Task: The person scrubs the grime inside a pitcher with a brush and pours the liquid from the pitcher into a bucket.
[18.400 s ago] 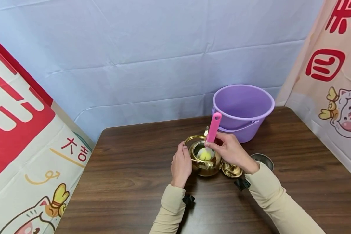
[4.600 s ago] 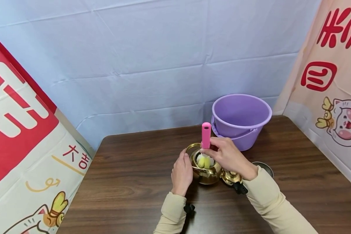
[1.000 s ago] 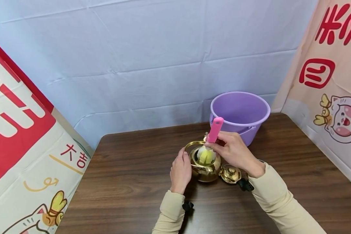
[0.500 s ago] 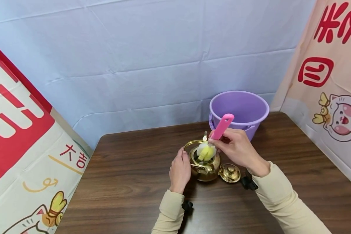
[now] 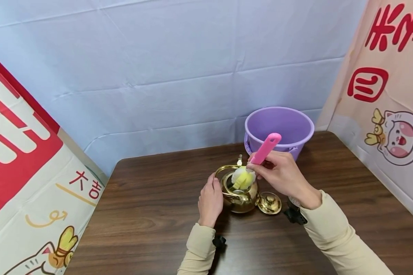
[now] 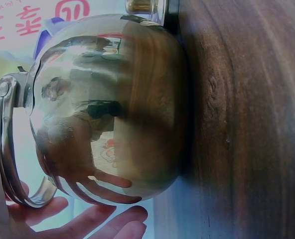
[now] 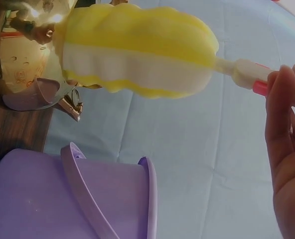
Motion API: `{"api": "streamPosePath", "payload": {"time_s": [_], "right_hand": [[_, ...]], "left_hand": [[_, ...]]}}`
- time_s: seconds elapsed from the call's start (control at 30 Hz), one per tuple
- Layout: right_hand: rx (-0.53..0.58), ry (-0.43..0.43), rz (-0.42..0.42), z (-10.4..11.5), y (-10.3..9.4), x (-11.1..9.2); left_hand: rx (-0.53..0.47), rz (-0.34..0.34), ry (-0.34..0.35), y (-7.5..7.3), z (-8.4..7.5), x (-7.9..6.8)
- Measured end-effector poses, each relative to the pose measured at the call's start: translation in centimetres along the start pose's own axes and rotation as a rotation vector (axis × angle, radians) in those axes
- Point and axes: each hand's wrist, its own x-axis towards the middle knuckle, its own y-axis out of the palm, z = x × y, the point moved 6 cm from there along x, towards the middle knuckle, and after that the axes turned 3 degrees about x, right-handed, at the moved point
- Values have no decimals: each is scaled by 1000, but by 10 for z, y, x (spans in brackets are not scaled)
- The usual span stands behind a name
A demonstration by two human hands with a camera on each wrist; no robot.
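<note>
My left hand (image 5: 210,198) holds a shiny gold teapot (image 5: 242,205) at its left side. In the left wrist view the hand is round the teapot's raised handle (image 6: 4,119), with fingers beside the rounded body. My right hand (image 5: 285,173) pinches the pink handle of a sponge bottle brush (image 5: 266,148). The brush slants, its top leaning right. Its yellow-and-white sponge head (image 7: 137,50) stands largely above the teapot's mouth in the right wrist view; the lower end is hidden there. Beside the teapot lies its gold lid (image 5: 270,203), knob up.
A purple bucket (image 5: 297,126) stands behind my right hand, at the back right of the brown wooden table (image 5: 151,214). Behind my right wrist a grey metal dish (image 5: 293,200) is almost wholly hidden. Cloth hangings (image 5: 165,76) stand round the back and sides.
Over the last second the brush has tilted to the right and risen a little, my right hand moving right with it. My left hand keeps its hold on the teapot.
</note>
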Motion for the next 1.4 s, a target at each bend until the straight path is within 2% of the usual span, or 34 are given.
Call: {"api": "streamPosePath", "payload": {"time_s": [0.4, 0.83, 1.13, 1.4], "right_hand": [[35, 24, -19, 7, -8, -5], [90, 85, -21, 6, -17, -10], [109, 217, -11, 8, -24, -13], [117, 191, -13, 15, -32, -15]], "left_hand": [[-5, 2, -4, 1, 1, -1], [-2, 3, -2, 1, 1, 0], [1, 0, -11, 0, 1, 0], [-2, 2, -8, 1, 2, -1]]}}
